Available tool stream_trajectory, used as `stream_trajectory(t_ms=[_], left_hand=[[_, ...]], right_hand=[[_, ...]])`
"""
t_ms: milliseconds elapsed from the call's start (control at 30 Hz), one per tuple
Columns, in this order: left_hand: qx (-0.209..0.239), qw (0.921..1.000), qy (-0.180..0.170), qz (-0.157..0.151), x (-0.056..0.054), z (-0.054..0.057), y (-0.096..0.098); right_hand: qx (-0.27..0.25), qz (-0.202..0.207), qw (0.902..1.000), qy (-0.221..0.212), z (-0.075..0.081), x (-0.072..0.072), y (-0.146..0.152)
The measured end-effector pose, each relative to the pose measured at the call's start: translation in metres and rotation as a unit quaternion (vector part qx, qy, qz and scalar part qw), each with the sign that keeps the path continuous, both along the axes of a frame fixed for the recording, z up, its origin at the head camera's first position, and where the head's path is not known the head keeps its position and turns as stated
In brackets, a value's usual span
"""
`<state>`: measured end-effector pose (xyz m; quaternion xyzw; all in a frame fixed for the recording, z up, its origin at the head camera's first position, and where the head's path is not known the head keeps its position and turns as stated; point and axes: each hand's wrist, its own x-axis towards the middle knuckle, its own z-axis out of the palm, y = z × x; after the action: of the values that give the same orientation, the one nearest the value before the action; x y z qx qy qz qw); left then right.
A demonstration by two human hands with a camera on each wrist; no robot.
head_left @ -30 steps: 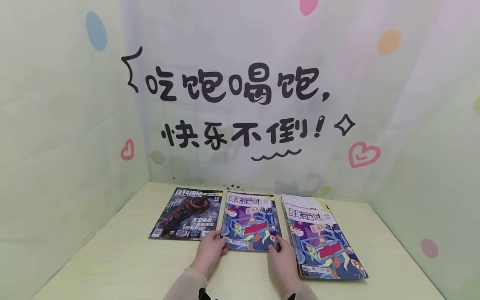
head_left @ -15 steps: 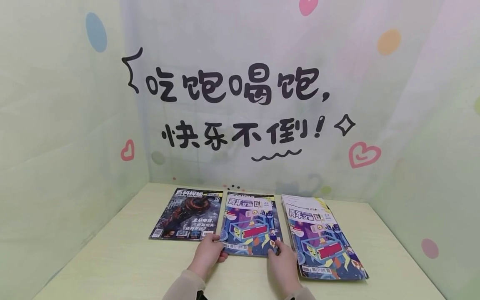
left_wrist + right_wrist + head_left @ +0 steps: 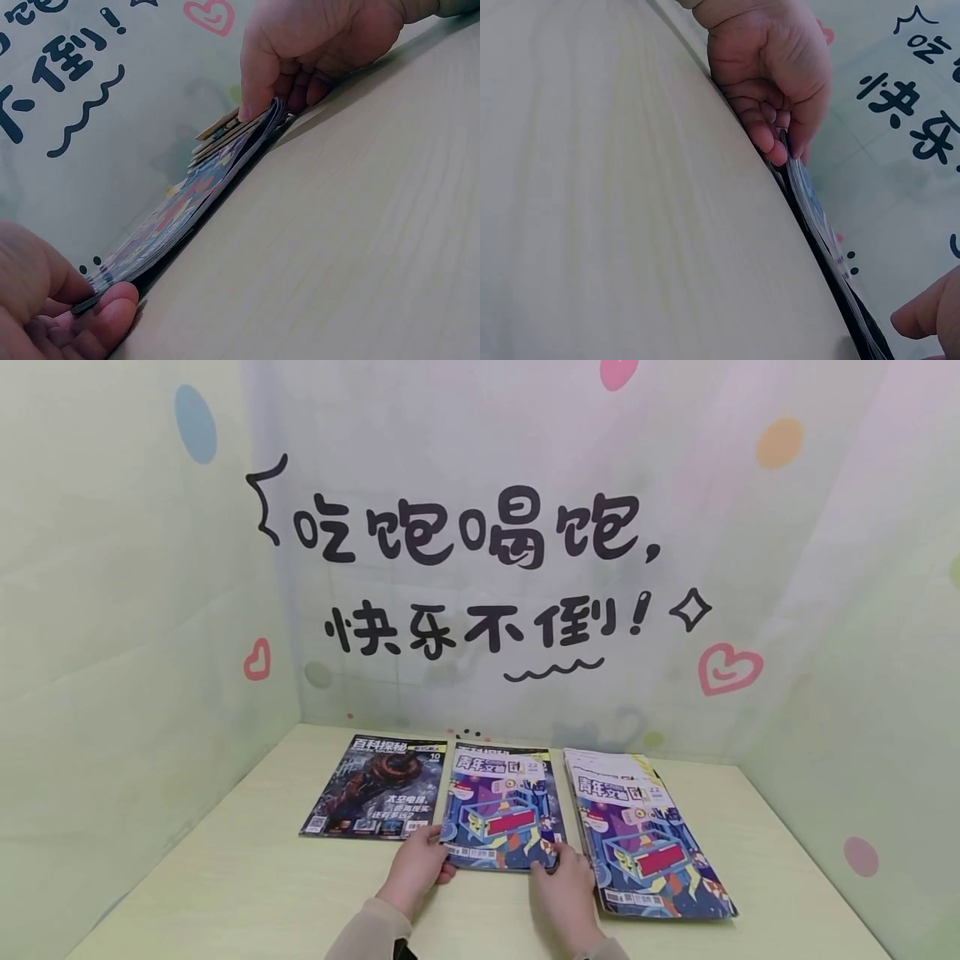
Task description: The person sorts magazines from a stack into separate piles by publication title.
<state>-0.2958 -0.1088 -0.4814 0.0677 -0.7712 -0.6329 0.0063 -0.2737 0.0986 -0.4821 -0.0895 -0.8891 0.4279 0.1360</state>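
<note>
A purple-blue magazine (image 3: 498, 822) lies at the centre of the table, over a dark-covered magazine (image 3: 538, 752) whose top strip and right margin show. My left hand (image 3: 416, 864) pinches its front left corner, thumb above and fingers curled below, as the left wrist view shows. At the front right corner is my right hand (image 3: 564, 885); in the left wrist view its fingers (image 3: 259, 97) close around the edge there. The magazine's near edge stands slightly raised over the table.
Left of centre lies another dark-covered magazine (image 3: 375, 789). To the right, close by my right hand, a stack of purple-blue magazines (image 3: 652, 852) sits at a slant, upper ones offset. The pale wooden table (image 3: 247, 893) meets printed cloth walls (image 3: 480, 710) behind and at the sides.
The top purple-blue magazine has slid slightly toward me, baring the title of the dark one beneath. My left hand came back with it; my right hand has shifted its hold at the corner.
</note>
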Motion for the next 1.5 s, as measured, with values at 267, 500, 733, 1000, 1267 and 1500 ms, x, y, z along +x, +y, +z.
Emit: stream_trajectory(t_ms=[267,500,733,1000,1267,1500], left_hand=[[0.010,0.9998,-0.011,0.015,0.0005,-0.0011,0.0006],[0.006,0.9998,-0.011,0.016,-0.0005,-0.0023,0.0017],[0.014,0.9999,-0.009,0.001,-0.0010,-0.0041,0.0005],[0.018,0.9998,-0.007,-0.009,0.0007,-0.0024,-0.0011],[0.010,0.9999,-0.001,-0.010,0.0005,-0.0019,-0.0018],[0.009,0.9999,0.000,-0.012,0.0013,-0.0018,-0.0016]], right_hand=[[-0.074,0.011,0.9968,0.030,0.0021,-0.0016,0.0009],[-0.228,0.015,0.9730,0.031,0.0009,-0.0026,0.0024],[-0.282,0.013,0.9594,-0.008,0.0005,-0.0031,0.0023],[-0.215,0.025,0.9763,-0.014,0.0036,-0.0018,0.0004],[-0.374,0.056,0.9259,-0.007,0.0060,-0.0021,-0.0004],[-0.453,0.063,0.8889,-0.028,0.0038,-0.0026,0.0008]])
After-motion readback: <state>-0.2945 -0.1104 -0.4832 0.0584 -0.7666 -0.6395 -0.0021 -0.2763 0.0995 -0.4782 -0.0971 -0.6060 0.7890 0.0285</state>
